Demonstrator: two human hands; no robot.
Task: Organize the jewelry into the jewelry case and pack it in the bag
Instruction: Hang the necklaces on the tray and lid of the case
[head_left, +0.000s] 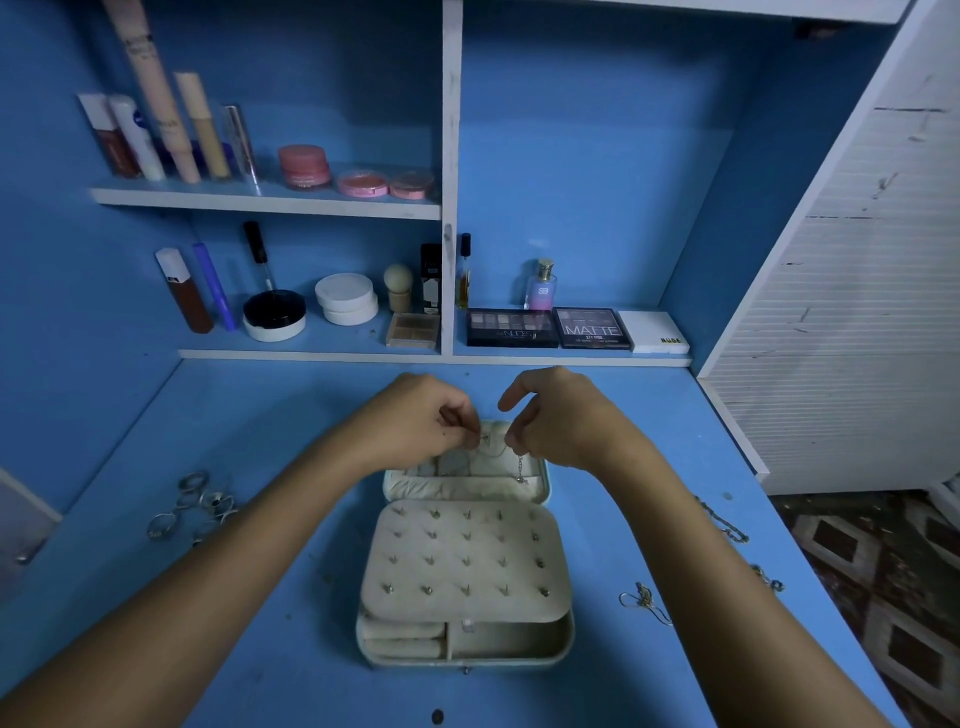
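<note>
A pale jewelry case (561, 631) lies open on the blue desk, its flap (462, 561) studded with several earrings. Over the case's raised lid (540, 486), my left hand (421, 421) and my right hand (561, 421) each pinch one end of a thin silver chain (519, 467), whose clasp end dangles below my right fingers. Several silver rings (195, 506) lie in a loose group on the desk at the left. A thin necklace (644, 603) and two more chains (724, 525) lie on the desk at the right.
Shelves behind the desk hold cosmetics: tubes (156, 130), pink jars (306, 166), compacts (345, 299), a perfume bottle (540, 286) and eyeshadow palettes (592, 327). A white slatted panel (857, 312) stands at the right, with patterned floor (883, 597) beyond the desk's right edge.
</note>
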